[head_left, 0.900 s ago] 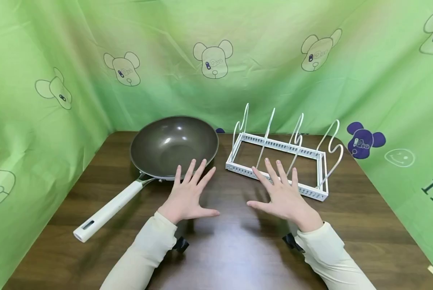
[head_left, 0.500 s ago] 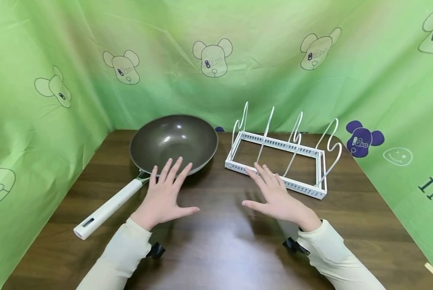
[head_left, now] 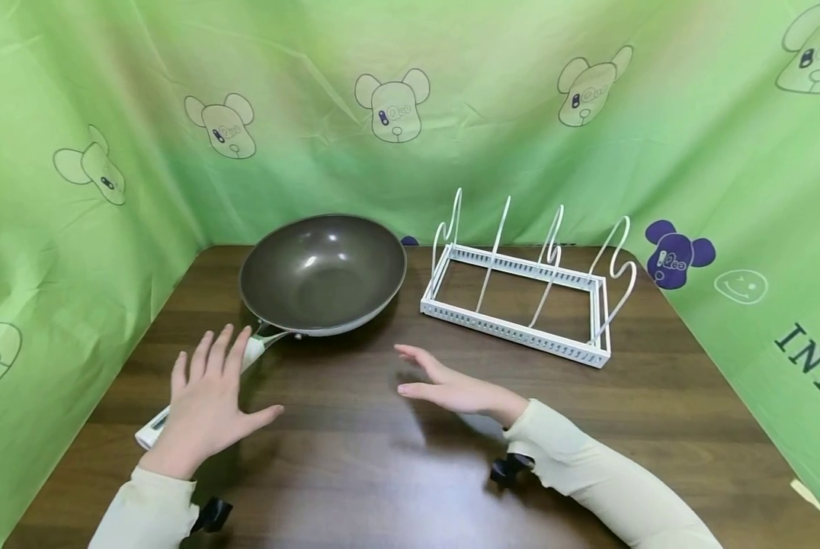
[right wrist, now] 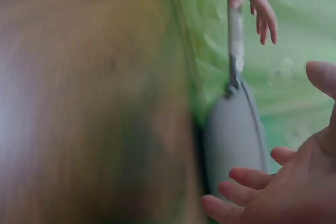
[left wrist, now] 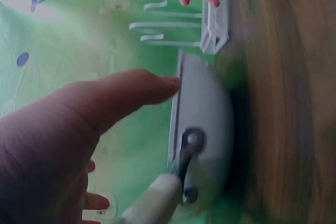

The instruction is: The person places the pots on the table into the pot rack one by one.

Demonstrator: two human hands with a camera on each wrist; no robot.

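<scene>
A dark-coated wok [head_left: 324, 274] with a pale outside sits at the back left of the table. Its white handle [head_left: 253, 352] points toward the front left, partly hidden by my left hand [head_left: 207, 400]. That hand is spread over the handle, fingers straight and thumb out to the side. In the left wrist view the thumb overlaps the wok's rim, with the handle [left wrist: 155, 200] below it. My right hand [head_left: 451, 385] is over the middle of the table, palm turned to the left, fingers extended and holding nothing. It lies in front of a white rack [head_left: 520, 330].
The white rack has a slotted rectangular base and several upright wire dividers [head_left: 499, 236]. A green printed curtain [head_left: 300, 168] hangs behind and along both sides of the wooden table [head_left: 355, 473]. A black wrist camera mount [head_left: 511, 469] shows under the right sleeve.
My left hand has moved left and toward me, from the wok's front rim to over its handle. My right hand has moved left, away from the rack, and turned. Wok and rack stay put.
</scene>
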